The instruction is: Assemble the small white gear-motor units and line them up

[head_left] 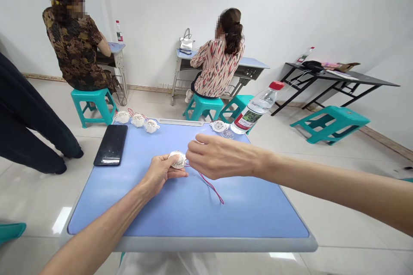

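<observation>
My left hand (161, 172) holds a round white part (177, 160) above the middle of the blue desk, its thumb on top and fingers beneath. Against the right side of that part is my right hand (211, 157), its fingers curled together; whatever they pinch is hidden. A red wire (211, 185) trails from the part down to the right, ending in a loop. Similar white parts (138, 120) with red wires sit along the desk's far left edge. One more round part (219, 126) lies at the far right edge, beside a water bottle (254, 109).
A black phone (110, 145) lies on the left side of the blue desk (193, 223). Beyond, two people sit on green stools at other desks. Dark trousers of a standing person show at left. A black table (348, 75) and green stool (329, 122) stand at right.
</observation>
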{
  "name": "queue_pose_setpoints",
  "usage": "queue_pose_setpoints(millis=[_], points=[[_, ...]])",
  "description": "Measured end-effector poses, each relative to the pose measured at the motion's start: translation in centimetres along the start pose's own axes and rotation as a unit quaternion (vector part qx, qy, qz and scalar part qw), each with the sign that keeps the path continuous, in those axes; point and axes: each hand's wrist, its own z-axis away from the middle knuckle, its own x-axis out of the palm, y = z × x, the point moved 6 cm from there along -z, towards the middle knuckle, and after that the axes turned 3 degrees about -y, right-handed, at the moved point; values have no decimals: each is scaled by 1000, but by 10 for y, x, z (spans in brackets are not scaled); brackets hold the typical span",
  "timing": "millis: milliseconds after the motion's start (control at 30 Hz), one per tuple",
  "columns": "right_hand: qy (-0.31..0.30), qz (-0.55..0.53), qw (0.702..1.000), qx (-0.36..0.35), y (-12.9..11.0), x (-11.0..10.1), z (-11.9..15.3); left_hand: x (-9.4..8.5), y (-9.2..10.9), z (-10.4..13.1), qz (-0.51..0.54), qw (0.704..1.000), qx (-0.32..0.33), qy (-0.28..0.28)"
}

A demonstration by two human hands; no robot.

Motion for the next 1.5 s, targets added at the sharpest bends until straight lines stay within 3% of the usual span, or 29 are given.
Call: queue_pose_setpoints(millis=[167,367,567,900,1033,1200,1333,1500], points=[[34,7,999,-23,0,4,4,-1,0,0,-1,1000,-1,5],[9,17,1000,-19,0,6,-3,-2,0,1,0,1000,-4,6],[-85,15,996,-2,0,2,-16,-1,-1,0,-1,1000,6,-8],[-217,-81,964,132,6,1,-24,-3,-3,-2,8,1000,10,-16],[-173,-75,972,140,6,-3,-17,-2,-2,-2,6,1000,13,-19],[-75,-17,997,31,2,-2,-7,-2,-2,-1,-7,1000,2,-4],[5,22,999,-41,2,3,3,-2,-2,-1,-11,1000,1,-2],[-6,42,998,-36,6,9,2,-1,-2,-1,-13,1000,-11,7]])
